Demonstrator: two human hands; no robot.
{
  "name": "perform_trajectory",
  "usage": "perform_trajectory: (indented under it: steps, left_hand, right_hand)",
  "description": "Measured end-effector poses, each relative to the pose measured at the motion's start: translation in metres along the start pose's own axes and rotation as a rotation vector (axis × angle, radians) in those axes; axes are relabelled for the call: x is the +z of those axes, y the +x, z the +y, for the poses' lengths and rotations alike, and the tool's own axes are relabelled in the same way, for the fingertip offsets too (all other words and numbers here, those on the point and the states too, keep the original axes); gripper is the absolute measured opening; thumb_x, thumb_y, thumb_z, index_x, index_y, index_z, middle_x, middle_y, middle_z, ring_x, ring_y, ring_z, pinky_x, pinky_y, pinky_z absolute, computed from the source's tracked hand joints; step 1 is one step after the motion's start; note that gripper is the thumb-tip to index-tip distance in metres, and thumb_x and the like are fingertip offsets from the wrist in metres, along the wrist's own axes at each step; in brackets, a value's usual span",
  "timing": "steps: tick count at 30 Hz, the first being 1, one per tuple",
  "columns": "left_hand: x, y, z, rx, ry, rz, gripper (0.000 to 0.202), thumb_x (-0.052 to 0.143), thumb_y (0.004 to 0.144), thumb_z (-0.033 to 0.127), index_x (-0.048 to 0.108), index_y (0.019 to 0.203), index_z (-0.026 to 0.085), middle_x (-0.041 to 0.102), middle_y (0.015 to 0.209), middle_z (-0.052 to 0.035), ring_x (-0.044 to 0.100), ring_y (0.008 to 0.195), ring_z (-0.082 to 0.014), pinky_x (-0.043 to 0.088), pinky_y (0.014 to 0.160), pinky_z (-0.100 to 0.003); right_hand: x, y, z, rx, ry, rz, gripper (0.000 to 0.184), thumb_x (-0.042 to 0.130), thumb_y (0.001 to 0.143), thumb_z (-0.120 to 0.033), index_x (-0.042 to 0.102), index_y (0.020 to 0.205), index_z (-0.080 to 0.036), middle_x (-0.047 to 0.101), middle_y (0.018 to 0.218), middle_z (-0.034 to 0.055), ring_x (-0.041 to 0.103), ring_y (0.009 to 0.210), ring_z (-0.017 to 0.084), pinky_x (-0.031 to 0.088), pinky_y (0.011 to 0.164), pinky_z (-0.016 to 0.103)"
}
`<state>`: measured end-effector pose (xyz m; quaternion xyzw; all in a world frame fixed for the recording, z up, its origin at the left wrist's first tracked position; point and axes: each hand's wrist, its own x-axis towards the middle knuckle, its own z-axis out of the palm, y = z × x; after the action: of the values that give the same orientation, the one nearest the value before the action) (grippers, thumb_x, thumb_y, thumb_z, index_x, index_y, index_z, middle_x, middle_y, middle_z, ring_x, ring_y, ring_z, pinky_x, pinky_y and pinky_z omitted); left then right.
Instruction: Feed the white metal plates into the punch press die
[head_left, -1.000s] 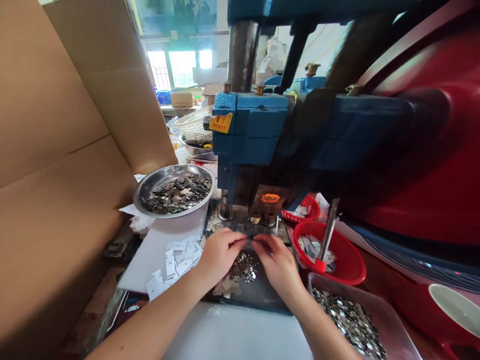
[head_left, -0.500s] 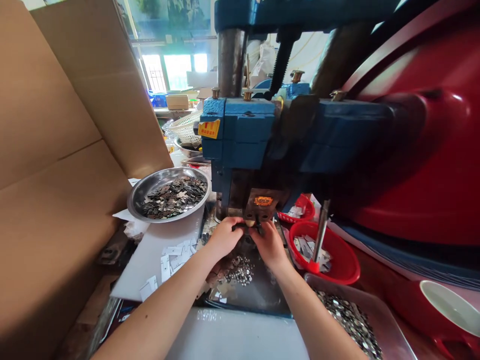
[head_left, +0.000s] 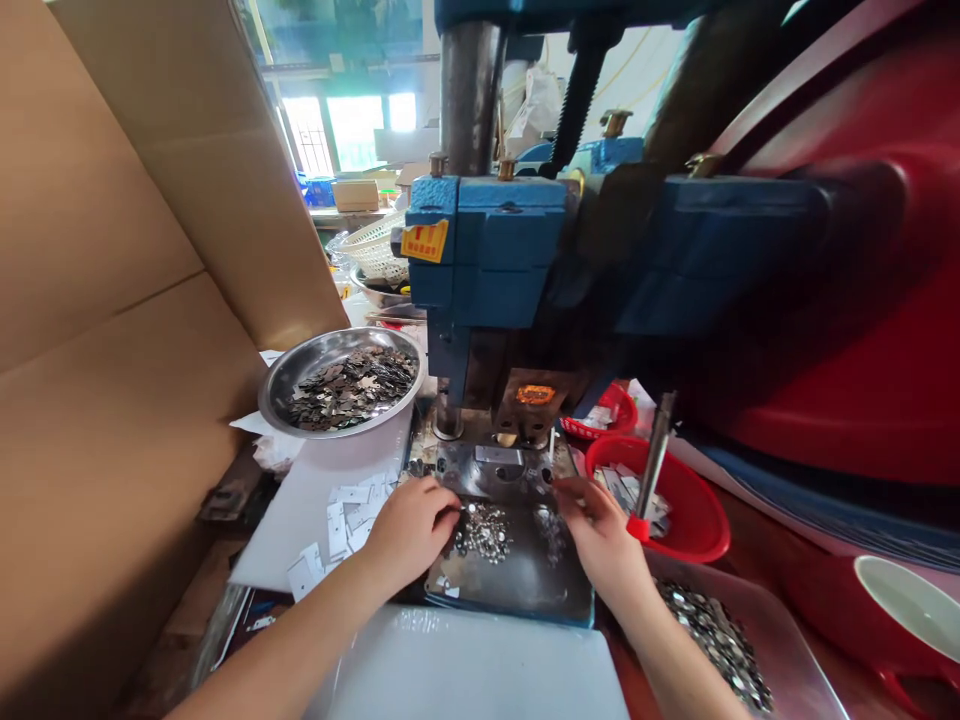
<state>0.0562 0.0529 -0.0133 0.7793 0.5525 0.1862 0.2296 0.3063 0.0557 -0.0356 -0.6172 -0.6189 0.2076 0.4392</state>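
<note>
My left hand [head_left: 415, 525] is at the left edge of a pile of small shiny metal pieces [head_left: 489, 535], its fingers curled in toward the thumb. What they pinch, if anything, is too small to make out. My right hand [head_left: 604, 535] is bent beside a smaller heap of shiny bits [head_left: 551, 530], its fingers drawn together. Their contents are hidden too. Beyond both hands, a flat rectangular metal plate [head_left: 499, 456] lies on the press's lower die [head_left: 465, 482], under the raised punch block [head_left: 538, 400]. Neither hand touches this plate.
The blue press [head_left: 487, 255] stands ahead, its large red wheel [head_left: 847, 330] at right. A steel bowl [head_left: 274, 405] of flat metal parts is on the left, by loose plates [head_left: 349, 515]. Red baskets [head_left: 709, 530] and a clear bin [head_left: 795, 640] of metal pieces stand right.
Both hands have drawn back from under the punch and moved apart, the left to the shiny pile, the right outward. The plate on the die is now uncovered. The view has shifted slightly.
</note>
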Motion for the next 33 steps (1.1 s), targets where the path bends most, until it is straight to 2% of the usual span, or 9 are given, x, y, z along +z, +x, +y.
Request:
perform_trajectory:
  steps: [5,10,15,19,21,25,29,33]
  left_hand:
    - [0.000,-0.008,0.005,-0.010,0.214,-0.009,0.020,0.057,0.081,0.029,0.066,0.098,0.027,0.062,0.092,-0.0058,0.054,0.092,-0.0269,0.041,0.081,-0.039]
    - [0.000,-0.015,0.000,-0.042,0.261,0.017,0.014,0.059,0.080,0.031,0.064,0.092,0.025,0.059,0.092,-0.0048,0.054,0.091,-0.0252,0.041,0.080,-0.038]
    - [0.003,-0.018,-0.004,-0.017,0.220,0.053,0.014,0.055,0.083,0.030,0.063,0.092,0.024,0.059,0.099,-0.0048,0.054,0.094,-0.0235,0.041,0.083,-0.036]
    - [0.001,-0.020,-0.006,-0.043,0.250,0.055,0.023,0.055,0.082,0.030,0.062,0.104,0.025,0.059,0.104,-0.0054,0.055,0.096,-0.0246,0.041,0.086,-0.038]
    - [0.000,-0.021,-0.006,-0.064,0.272,0.050,0.025,0.055,0.082,0.030,0.062,0.106,0.025,0.060,0.102,-0.0059,0.056,0.095,-0.0249,0.041,0.085,-0.038]
    - [0.000,-0.024,-0.006,-0.065,0.292,0.041,0.025,0.055,0.082,0.027,0.062,0.106,0.025,0.061,0.097,-0.0045,0.057,0.090,-0.0238,0.043,0.083,-0.038]
    - [0.000,-0.028,-0.011,-0.066,0.262,0.101,0.024,0.058,0.080,0.026,0.062,0.104,0.025,0.059,0.107,-0.0041,0.055,0.097,-0.0232,0.042,0.086,-0.037]
    - [0.002,-0.031,-0.015,-0.067,0.235,0.086,0.014,0.055,0.083,0.026,0.063,0.094,0.024,0.060,0.100,-0.0032,0.056,0.092,-0.0218,0.043,0.083,-0.035]
  right_hand:
    - [-0.012,-0.016,0.015,-0.017,-0.080,-0.046,0.024,0.047,0.081,-0.040,0.063,0.082,-0.022,0.066,0.086,0.0049,0.060,0.088,0.022,0.045,0.083,0.035]
    - [-0.022,-0.027,0.027,-0.015,-0.218,-0.062,0.026,0.047,0.083,-0.040,0.065,0.085,-0.021,0.068,0.089,0.0061,0.062,0.088,0.024,0.046,0.082,0.039]
    - [-0.020,-0.027,0.021,-0.192,-0.366,-0.168,0.025,0.044,0.087,-0.033,0.066,0.088,-0.021,0.067,0.095,0.0070,0.062,0.090,0.023,0.047,0.083,0.040]
    - [-0.010,-0.020,0.014,-0.293,-0.588,-0.149,0.029,0.043,0.089,-0.027,0.065,0.106,-0.021,0.065,0.102,0.0077,0.060,0.091,0.025,0.048,0.079,0.041]
    - [-0.006,-0.016,0.011,-0.316,-0.693,-0.142,0.029,0.045,0.088,-0.027,0.064,0.109,-0.023,0.066,0.100,0.0068,0.059,0.092,0.026,0.047,0.075,0.039]
    - [-0.001,-0.013,0.010,-0.336,-0.788,-0.110,0.024,0.047,0.089,-0.026,0.067,0.101,-0.025,0.066,0.096,0.0055,0.058,0.092,0.024,0.046,0.070,0.034]
    - [-0.002,-0.014,0.013,-0.352,-0.777,-0.086,0.022,0.048,0.088,-0.025,0.067,0.100,-0.025,0.066,0.096,0.0041,0.059,0.090,0.022,0.045,0.070,0.033]
    - [-0.001,-0.013,0.015,-0.366,-0.736,-0.087,0.018,0.050,0.087,-0.022,0.067,0.088,-0.024,0.066,0.090,0.0034,0.059,0.087,0.022,0.044,0.070,0.032]
